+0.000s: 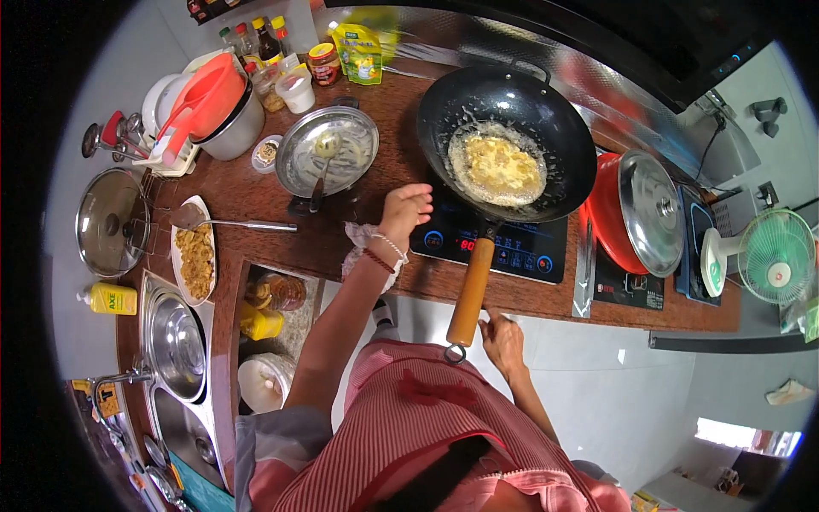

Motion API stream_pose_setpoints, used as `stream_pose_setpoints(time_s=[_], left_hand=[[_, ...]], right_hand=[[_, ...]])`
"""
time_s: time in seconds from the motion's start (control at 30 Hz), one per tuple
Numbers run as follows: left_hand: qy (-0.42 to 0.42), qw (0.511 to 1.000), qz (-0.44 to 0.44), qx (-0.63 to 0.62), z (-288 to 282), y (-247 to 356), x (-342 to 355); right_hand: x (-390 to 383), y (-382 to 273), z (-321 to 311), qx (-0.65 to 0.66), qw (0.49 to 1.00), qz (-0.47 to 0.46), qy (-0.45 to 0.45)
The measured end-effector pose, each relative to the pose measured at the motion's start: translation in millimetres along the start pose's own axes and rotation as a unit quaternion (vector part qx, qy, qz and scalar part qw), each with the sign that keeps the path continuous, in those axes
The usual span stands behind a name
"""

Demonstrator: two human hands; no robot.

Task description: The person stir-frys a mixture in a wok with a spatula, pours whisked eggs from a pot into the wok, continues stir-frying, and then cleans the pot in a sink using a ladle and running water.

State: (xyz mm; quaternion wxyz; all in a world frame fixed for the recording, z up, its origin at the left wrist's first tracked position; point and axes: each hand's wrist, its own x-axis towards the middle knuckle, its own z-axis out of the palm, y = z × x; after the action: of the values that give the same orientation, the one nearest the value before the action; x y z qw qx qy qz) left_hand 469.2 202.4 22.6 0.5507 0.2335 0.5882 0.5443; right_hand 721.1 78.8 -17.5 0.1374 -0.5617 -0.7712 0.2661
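A black wok sits on the induction cooktop, with a yellow-white mass of food frying in bubbling oil inside it. Its wooden handle points toward me. My left hand is held near the wok's left side, over the cooktop's left edge, fingers loosely bent and nothing seen in them. Just right of the handle's lower end is my right hand, apart from it and empty, its fingers slightly bent. Left of the wok, a metal pan with pale residue holds a ladle.
A white plate of fried pieces carries a long-handled skimmer. At right stand a red pot with a metal lid and a green fan. Seasoning bottles line the back; a sink is at left.
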Motion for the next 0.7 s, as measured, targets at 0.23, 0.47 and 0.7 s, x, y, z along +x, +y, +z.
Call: stream_pose_setpoints(time_s=[0.23,0.47,0.7], left_hand=[[-0.066,0.987,0.020,0.143,20.5,-1.2,24.3],[-0.182,0.963,0.174,0.095,38.0,78.8,6.3],[-0.119,0.803,0.374,0.448,76.8,169.2,20.9]], right_hand=[[-19.7,-9.7,9.3,0.042,0.996,0.058,-0.047],[-19.9,-11.8,4.6,0.058,0.994,0.082,-0.035],[-24.4,-8.5,4.7,0.060,0.993,0.084,-0.049]])
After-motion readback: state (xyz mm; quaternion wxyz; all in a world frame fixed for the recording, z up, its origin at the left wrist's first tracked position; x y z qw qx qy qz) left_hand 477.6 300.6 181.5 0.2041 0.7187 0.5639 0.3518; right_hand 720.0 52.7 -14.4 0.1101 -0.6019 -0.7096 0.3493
